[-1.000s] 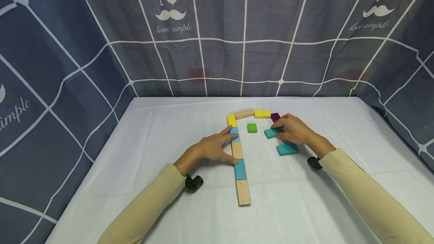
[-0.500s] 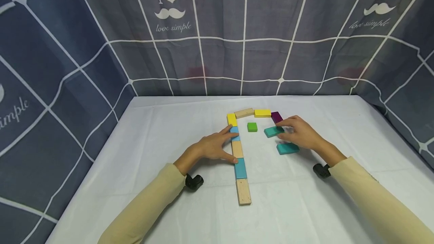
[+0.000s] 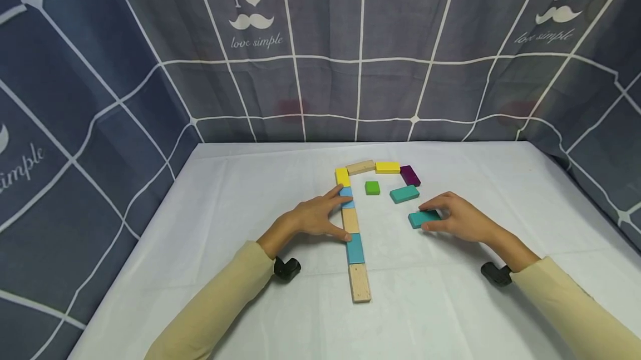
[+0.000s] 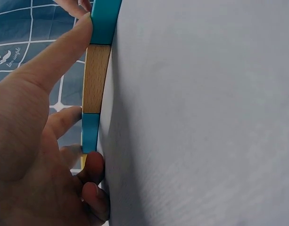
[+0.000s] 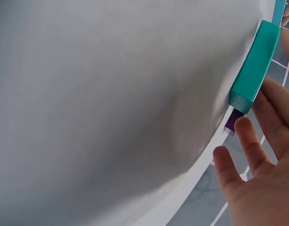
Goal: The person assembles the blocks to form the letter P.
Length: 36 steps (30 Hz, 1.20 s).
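Observation:
My left hand (image 3: 315,216) lies along the left side of a row of blocks, fingers spread. Its fingertips touch the upper light blue block (image 3: 346,197), and its thumb touches the lower blue block (image 3: 355,250). Between these sits a plain wooden block (image 3: 350,220). Over on the right, my right hand (image 3: 463,218) has its index finger and thumb to either side of the nearer teal block (image 3: 419,218), which lies on the table. In the right wrist view this teal block (image 5: 257,66) shows beside the spread fingers. Another teal block (image 3: 404,194) lies just beyond.
A yellow block (image 3: 343,177), a wooden one (image 3: 360,167), a second yellow block (image 3: 388,167) and a purple block (image 3: 410,176) continue the curve. Inside it lies a small green block (image 3: 372,188). The row's near end is a wooden block (image 3: 359,283). A grid-patterned curtain (image 3: 325,93) stands behind.
My right hand has let go of the farther teal block beside the purple one and moved toward me, to the nearer teal block. The left hand stays where it was.

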Motion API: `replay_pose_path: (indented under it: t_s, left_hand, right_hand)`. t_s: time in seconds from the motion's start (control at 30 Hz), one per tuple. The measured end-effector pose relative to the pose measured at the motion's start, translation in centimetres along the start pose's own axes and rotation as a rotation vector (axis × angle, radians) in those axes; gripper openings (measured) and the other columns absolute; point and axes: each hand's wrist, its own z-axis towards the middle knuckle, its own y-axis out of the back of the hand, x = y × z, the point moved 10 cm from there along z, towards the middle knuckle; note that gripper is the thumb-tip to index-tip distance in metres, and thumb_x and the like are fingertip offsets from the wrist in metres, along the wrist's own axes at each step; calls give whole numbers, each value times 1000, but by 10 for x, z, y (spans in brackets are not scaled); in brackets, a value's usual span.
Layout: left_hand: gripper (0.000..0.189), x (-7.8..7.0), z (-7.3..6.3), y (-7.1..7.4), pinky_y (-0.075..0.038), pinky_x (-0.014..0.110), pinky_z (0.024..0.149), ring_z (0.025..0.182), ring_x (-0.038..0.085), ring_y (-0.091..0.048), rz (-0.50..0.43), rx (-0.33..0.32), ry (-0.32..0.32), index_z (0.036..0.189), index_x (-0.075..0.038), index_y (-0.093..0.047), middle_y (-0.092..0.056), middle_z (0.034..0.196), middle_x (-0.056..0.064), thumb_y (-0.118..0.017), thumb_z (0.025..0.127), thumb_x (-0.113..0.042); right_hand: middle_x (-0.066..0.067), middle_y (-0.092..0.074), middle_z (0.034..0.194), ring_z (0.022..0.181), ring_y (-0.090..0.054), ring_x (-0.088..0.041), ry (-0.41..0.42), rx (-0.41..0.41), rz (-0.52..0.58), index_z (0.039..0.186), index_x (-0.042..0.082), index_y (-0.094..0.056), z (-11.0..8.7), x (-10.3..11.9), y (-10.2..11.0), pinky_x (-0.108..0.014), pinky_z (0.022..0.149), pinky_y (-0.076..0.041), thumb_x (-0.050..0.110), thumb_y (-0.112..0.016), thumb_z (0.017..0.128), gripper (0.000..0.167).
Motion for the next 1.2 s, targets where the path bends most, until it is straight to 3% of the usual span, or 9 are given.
replay_pose_path:
  t_s: [0.4, 0.8, 1.2]
  left_hand:
    - [96, 0, -1, 0, -27, 62, 108, 146, 30, -23, -2, 2, 13, 154, -32, -34, -4, 165, -6, -76, 74, -65]
    - [96, -1, 0, 0, -28, 61, 108, 146, 30, -23, -5, -1, -1, 154, -31, -34, -4, 165, -5, -76, 74, -64]
    - [97, -2, -2, -1, -28, 61, 108, 146, 30, -24, -4, -7, -4, 154, -30, -34, -4, 165, -4, -77, 74, -63]
  right_hand:
    - [-5, -69, 110, 108, -50, -29, 73, -25, -64, 113, 2, -72, -2, 3, -2, -48, 88, -43, 12, -83, 79, 37]
    - [-8, -70, 112, 107, -52, -27, 99, -17, -96, 113, 5, -75, -1, 10, -5, -44, 87, -45, 11, -84, 78, 36]
    - [1, -70, 105, 103, -52, -23, 101, -36, -60, 111, 6, -76, 7, 24, -10, -41, 85, -47, 13, -83, 80, 32]
